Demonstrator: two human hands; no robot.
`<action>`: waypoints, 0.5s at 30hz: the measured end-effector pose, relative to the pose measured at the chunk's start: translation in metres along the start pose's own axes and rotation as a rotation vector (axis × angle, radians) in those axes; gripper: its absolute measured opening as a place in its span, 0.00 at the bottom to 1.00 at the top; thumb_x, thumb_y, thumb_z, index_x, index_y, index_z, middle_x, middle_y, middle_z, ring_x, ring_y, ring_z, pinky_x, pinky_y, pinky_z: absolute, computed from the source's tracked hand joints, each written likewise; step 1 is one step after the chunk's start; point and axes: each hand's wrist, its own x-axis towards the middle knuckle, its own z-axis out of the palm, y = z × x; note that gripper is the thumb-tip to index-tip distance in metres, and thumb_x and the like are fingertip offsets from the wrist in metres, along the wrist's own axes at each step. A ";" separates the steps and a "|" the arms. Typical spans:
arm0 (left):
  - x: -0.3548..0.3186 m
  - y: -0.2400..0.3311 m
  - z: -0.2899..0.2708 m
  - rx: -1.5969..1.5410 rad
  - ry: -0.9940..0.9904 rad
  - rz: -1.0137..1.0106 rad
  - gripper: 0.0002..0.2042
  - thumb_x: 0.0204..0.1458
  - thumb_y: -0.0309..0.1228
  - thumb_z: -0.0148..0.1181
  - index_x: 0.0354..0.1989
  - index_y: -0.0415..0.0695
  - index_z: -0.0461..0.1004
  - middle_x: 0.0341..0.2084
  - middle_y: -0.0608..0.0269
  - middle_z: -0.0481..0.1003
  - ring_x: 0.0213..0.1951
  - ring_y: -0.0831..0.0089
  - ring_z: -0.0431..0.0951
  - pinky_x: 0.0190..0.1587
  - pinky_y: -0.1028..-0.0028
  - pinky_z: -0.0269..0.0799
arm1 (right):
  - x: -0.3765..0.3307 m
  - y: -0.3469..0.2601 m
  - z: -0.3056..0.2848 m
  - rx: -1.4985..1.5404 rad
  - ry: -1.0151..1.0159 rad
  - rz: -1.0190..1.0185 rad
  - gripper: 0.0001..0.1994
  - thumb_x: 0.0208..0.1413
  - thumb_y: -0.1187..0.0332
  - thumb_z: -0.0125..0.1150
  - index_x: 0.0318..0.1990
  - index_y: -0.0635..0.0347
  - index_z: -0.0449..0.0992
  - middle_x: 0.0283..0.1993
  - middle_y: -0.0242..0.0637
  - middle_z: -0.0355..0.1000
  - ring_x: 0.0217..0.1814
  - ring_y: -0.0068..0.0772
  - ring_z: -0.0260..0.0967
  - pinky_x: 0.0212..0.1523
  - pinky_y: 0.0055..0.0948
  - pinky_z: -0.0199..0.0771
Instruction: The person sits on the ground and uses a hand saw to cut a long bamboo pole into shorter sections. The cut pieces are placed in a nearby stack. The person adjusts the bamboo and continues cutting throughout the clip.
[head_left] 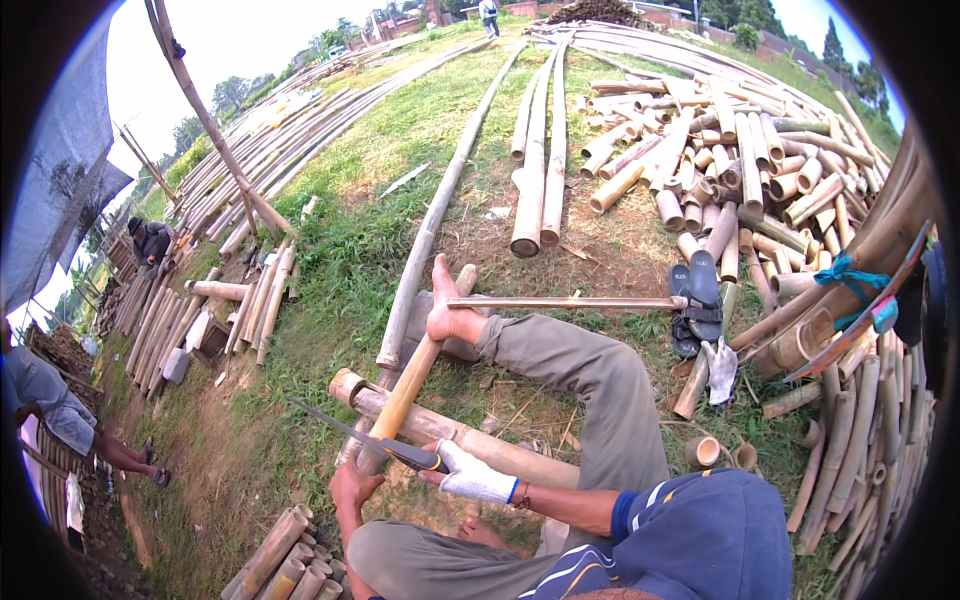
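While the bamboo pole (408, 388) stretches away from the hands, its long axis runs from a near end beside the left hand (354, 487) up and slightly rightward to a far end beyond a bare foot (452, 318), which presses on it well ahead of both hands. Of the two, the left hand is nearer to the pole: bare, thumb apart from the fingers, it sits right at that near end, though how firmly it grips I cannot tell. Just to the right of the pole, the gloved right hand (478, 474) is curled around the dark handle of a saw (414, 455), whose blade points leftward and a little away, crossing the pole's line just ahead of the left hand; whether the teeth touch the bamboo is too small to tell. Ahead of the right hand, a thicker bamboo log (475, 440) lies crosswise beneath the pole. Farther ahead of the hands, a long grey pole (445, 205) reaches into the grass, and far off to their right are dark sandals (703, 300), a loose white glove (720, 372) and a heap of cut bamboo (745, 150).
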 end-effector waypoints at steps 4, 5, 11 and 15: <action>-0.004 -0.006 0.001 -0.011 0.038 -0.005 0.41 0.35 0.48 0.80 0.62 0.43 0.78 0.46 0.43 0.85 0.49 0.48 0.86 0.55 0.54 0.81 | 0.000 -0.001 0.000 0.015 -0.031 0.006 0.28 0.69 0.52 0.66 0.66 0.59 0.67 0.55 0.45 0.76 0.59 0.37 0.76 0.60 0.36 0.74; -0.004 -0.007 0.000 -0.012 0.042 -0.008 0.41 0.35 0.47 0.80 0.62 0.43 0.78 0.46 0.43 0.85 0.49 0.48 0.86 0.55 0.54 0.81 | 0.002 0.001 0.003 -0.001 -0.027 -0.003 0.28 0.69 0.52 0.66 0.66 0.59 0.67 0.55 0.45 0.76 0.59 0.36 0.75 0.61 0.36 0.74; -0.002 0.010 -0.002 -0.021 0.021 0.018 0.41 0.34 0.47 0.80 0.62 0.43 0.78 0.46 0.42 0.85 0.49 0.48 0.86 0.56 0.54 0.81 | -0.007 -0.003 -0.008 -0.008 -0.002 -0.002 0.28 0.69 0.53 0.66 0.67 0.60 0.67 0.56 0.44 0.76 0.60 0.35 0.74 0.62 0.35 0.73; -0.005 0.003 -0.002 -0.038 0.042 0.018 0.41 0.34 0.46 0.80 0.62 0.42 0.77 0.46 0.42 0.85 0.50 0.48 0.86 0.56 0.55 0.80 | -0.008 -0.012 -0.006 0.027 -0.022 0.018 0.28 0.69 0.53 0.66 0.67 0.60 0.66 0.55 0.42 0.76 0.58 0.34 0.74 0.61 0.35 0.73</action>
